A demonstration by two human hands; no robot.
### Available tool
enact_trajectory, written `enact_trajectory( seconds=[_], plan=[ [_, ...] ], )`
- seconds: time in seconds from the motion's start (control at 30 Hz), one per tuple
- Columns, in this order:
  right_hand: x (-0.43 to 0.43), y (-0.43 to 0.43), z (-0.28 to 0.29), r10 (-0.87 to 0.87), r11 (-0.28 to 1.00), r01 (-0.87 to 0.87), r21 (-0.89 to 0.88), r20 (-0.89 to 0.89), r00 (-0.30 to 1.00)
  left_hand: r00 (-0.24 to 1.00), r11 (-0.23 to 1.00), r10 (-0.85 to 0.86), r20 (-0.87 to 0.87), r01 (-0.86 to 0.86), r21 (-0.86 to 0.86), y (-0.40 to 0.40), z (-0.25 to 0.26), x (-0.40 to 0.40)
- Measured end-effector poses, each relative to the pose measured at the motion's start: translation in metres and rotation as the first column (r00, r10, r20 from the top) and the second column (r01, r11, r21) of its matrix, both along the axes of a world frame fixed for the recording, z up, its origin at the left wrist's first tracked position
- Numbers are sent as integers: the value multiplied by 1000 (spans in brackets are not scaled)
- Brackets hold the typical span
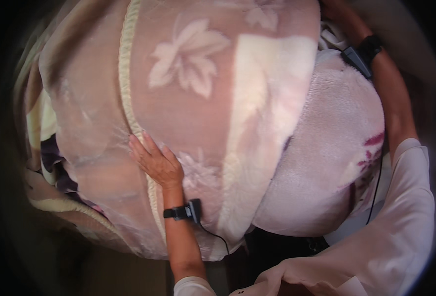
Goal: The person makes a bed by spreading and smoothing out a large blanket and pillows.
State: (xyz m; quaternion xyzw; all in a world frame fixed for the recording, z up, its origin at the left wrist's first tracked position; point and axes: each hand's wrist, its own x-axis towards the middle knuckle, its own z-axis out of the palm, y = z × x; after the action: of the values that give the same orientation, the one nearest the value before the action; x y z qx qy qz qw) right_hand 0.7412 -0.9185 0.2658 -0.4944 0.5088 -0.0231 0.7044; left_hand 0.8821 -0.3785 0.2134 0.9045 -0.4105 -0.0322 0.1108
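Note:
A thick pink plush blanket with pale leaf patterns and a cream ruffled edging lies bundled in front of me. My left hand rests flat on it, over the edging, fingers slightly apart. To the right bulges a folded paler fleece blanket with dark red marks. My right arm reaches around its far right side. Only a blurred part of my right hand shows at the top, partly behind the bundle, so its fingers and any hold are hidden. Each wrist wears a black strap with a small device.
Dark purple and cream cloth shows between folds at the left. A black item with a metal ring lies below the fleece blanket, near my body. Thin black cables run from both wrist devices. A light surface shows under my right forearm.

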Motion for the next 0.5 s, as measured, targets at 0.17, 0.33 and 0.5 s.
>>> enact_trajectory(
  seconds=[0.17,0.33,0.5],
  plan=[
    [6,17,26,197,979,-196,51,-16,980,1000,1000,15,-3,-15,24,1,-2,9],
    [32,75,73,425,896,-443,-39,-217,879,998,990,55,-4,-54,133,-8,6,9],
    [8,58,84,444,826,-489,-281,-210,871,959,984,169,-226,-178,-17,-12,41,-24]
  ],
)
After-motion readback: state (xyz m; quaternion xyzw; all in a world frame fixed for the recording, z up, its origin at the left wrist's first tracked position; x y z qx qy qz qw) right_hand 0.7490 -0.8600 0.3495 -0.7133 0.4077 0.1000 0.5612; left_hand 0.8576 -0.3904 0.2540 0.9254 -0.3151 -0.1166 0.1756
